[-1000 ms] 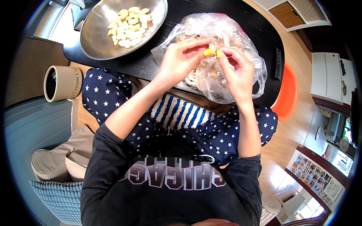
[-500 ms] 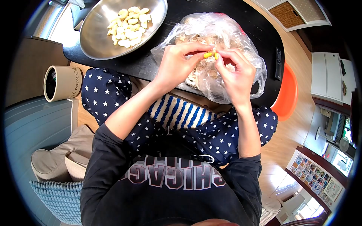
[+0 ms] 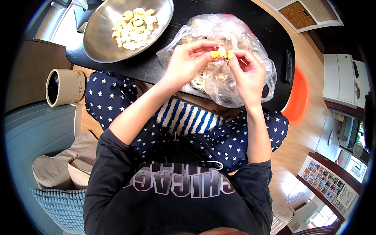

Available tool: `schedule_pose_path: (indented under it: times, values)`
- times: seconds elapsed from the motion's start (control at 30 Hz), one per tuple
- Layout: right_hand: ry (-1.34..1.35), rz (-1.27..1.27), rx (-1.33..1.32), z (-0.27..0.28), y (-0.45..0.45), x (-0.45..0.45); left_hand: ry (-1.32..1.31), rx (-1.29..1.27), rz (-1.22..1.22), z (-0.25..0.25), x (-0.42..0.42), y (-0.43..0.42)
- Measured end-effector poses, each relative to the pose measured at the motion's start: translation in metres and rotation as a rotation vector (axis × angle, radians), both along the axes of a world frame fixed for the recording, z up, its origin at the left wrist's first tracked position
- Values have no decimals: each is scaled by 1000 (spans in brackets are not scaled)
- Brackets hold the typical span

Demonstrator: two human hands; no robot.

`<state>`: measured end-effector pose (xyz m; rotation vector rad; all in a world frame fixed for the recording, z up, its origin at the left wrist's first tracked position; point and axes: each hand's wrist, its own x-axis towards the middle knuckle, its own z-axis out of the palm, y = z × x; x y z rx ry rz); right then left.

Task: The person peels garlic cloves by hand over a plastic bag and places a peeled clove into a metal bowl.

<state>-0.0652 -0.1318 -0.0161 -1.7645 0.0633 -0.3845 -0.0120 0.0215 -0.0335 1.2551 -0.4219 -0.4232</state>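
Note:
Over a clear plastic bag (image 3: pixel 260 45) filled with papery garlic skins and bulbs, my two hands meet at a small whitish garlic clove (image 3: pixel 222 51). My left hand (image 3: pixel 188 62) pinches it between thumb and fingers. From the other side, my right hand (image 3: pixel 248 72) is closed in a pinch at the clove's edge; any bit of skin between its fingertips is too small to make out. Both thumb tips show bright yellow. Up and to the left, a wide metal bowl (image 3: pixel 96 39) holds many peeled garlic cloves (image 3: pixel 135 29).
Bowl and bag stand on a black table (image 3: pixel 180 9). A dark remote control (image 3: pixel 289 66) lies near its right edge, with an orange seat (image 3: pixel 299 96) beyond. A cream bin (image 3: pixel 72 88) stands on the left. A striped cloth (image 3: pixel 188 117) is between my knees.
My thumbs have moved slightly apart, and more of the whitish clove shows between them. My right hand has shifted a little right. Bowl and bag stay in place.

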Motion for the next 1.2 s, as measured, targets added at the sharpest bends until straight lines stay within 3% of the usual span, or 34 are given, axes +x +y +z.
schedule_pose_path:
  times: [0.17, 0.23, 0.33, 0.43, 0.87, 1.2]
  values:
    - [69, -29, 32, 1, -7, 0, 236, -182, -38, -3, 4, 3]
    - [149, -1, -98, 0, -12, 0, 266, -205, -43, -1, 4, 3]
    - [-16, -37, -231, -1, -8, 3, 255, -177, -43, -5, 4, 2]
    - [-84, 8, -162, 4, -4, 3, 190, -111, -26, -5, 3, 0]
    - [-74, 4, -341, 12, 1, -3, -110, 20, 46, -3, -2, -1]
    - [-73, -98, -347, 7, -6, 2, 104, -60, -15, 0, -2, -2]
